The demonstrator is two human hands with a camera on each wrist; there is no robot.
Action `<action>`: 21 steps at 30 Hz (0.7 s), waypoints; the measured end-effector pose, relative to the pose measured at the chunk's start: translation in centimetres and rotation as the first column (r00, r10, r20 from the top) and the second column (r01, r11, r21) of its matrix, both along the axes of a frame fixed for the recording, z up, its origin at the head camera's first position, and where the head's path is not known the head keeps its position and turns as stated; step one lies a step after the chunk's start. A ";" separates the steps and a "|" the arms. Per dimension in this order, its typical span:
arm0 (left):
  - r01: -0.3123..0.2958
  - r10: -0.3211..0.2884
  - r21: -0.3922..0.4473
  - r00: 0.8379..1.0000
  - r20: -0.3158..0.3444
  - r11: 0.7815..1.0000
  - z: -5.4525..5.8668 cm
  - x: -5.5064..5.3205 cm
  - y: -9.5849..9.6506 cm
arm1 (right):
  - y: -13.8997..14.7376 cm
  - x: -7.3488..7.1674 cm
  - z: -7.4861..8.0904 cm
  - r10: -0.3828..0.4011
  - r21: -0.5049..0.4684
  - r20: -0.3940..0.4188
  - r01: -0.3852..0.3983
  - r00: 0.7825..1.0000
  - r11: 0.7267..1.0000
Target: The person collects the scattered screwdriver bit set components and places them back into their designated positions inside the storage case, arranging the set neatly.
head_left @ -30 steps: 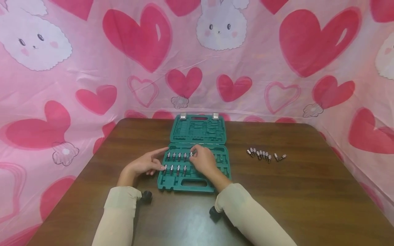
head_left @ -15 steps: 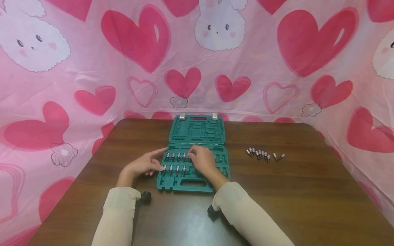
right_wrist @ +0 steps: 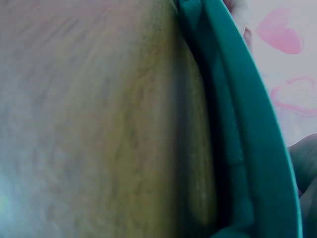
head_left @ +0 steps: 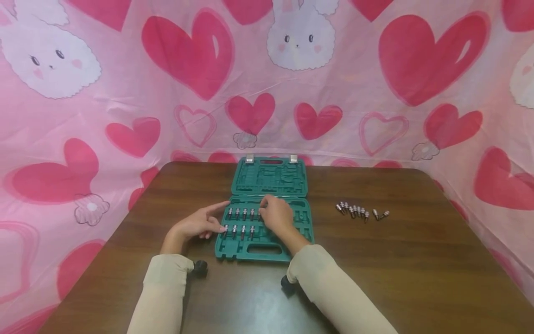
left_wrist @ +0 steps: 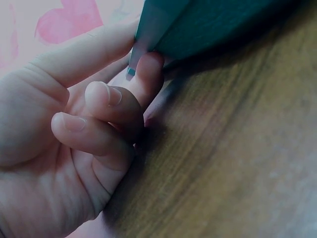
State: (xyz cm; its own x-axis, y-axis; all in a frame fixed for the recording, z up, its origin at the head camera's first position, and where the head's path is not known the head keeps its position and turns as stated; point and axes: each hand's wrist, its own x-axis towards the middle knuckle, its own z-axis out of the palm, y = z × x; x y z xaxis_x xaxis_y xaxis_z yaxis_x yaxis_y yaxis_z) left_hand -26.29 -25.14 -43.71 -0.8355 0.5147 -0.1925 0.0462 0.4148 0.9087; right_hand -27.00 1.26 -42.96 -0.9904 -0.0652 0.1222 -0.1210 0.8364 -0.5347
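A green plastic socket case (head_left: 263,257) lies open on the table, its lid folded back. Silver bit sockets (head_left: 243,231) stand in two rows at its left side. My left hand (head_left: 196,225) holds the case's left edge, thumb by the front row and index finger stretched along the back; in the left wrist view, a fingertip (left_wrist: 151,62) touches the side wall. Over the back row, my right hand (head_left: 277,215) pinches a bit socket (head_left: 259,215) at the fifth slot, mostly hidden by the fingers. The right wrist view shows mainly the case rim (right_wrist: 257,134).
Several loose bit sockets (head_left: 354,211) lie in a group on the table to the right, with a pair (head_left: 380,214) a little apart. Moulded slots (head_left: 301,215) show right of my right hand. The upright lid (head_left: 269,178) stands behind, before a pink heart-print cloth (head_left: 250,111).
The bit socket in my right fingers was plainer to see a second ago; now it sits lower, in line with the back row. My left hand keeps its place on the case.
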 end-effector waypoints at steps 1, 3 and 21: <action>0.002 -0.002 0.002 1.000 0.003 1.000 0.0 0.0 0.0 | 0.0 0.0 0.0 -0.001 0.000 0.005 0.001 1.000 1.000; 0.002 -0.002 0.003 1.000 0.009 1.000 0.0 -0.1 0.1 | 0.2 0.0 0.0 0.004 0.000 0.010 -0.004 1.000 1.000; -0.006 0.006 -0.017 1.000 0.003 1.000 0.2 0.1 0.2 | 4.8 1.2 -0.5 0.265 -0.273 -0.116 -0.288 0.957 0.918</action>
State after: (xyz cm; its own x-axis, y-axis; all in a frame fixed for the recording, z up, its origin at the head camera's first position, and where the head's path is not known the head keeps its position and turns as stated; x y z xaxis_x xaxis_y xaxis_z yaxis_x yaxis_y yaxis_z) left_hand -26.18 -24.99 -43.47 -0.8380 0.5061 -0.2041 0.0405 0.4307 0.9016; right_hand -25.77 6.08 -43.43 -0.9250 -0.2865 0.2497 -0.3747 0.5780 -0.7249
